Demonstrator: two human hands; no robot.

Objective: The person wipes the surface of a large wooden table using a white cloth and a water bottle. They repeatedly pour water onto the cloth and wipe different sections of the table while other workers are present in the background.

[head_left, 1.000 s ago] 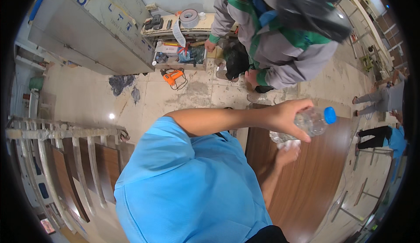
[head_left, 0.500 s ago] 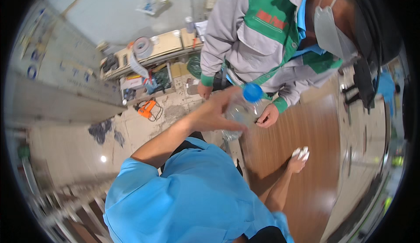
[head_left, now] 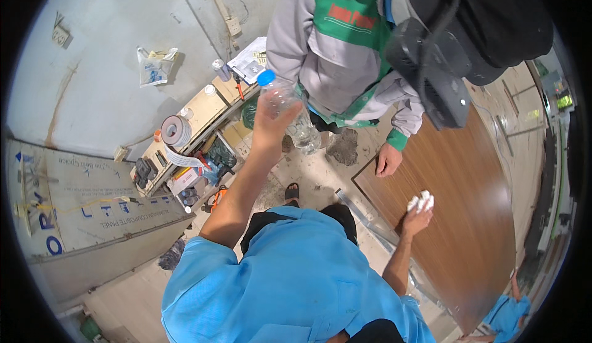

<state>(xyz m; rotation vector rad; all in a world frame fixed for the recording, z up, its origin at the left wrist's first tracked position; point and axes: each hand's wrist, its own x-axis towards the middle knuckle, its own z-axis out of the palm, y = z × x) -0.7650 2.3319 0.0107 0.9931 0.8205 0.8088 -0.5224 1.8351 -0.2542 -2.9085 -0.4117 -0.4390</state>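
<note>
My left hand (head_left: 270, 124) is wrapped round a clear plastic bottle (head_left: 305, 134) with a blue cap (head_left: 266, 78). A little clear liquid shows near its base. The bottle is held tilted in the air, in front of a co-worker's jacket. Over to the right, my right hand (head_left: 417, 221) grips a crumpled white cloth or tissue (head_left: 422, 201) on or just above a brown wood-grain panel (head_left: 459, 176); contact is hard to judge. Beyond it, a co-worker's hand (head_left: 388, 160) is at the panel's far left edge.
The co-worker (head_left: 345, 53) stands across from me. A narrow bench (head_left: 200, 116) along the wall carries a tape roll (head_left: 176, 131), small bottles and papers. An orange power tool (head_left: 217, 198) lies on the floor. Another person's blue sleeve (head_left: 507, 317) shows at lower right.
My view has swung, showing more wall and panel. My left hand has moved the bottle up and left, away from the co-worker's hand. The right hand still holds the white cloth.
</note>
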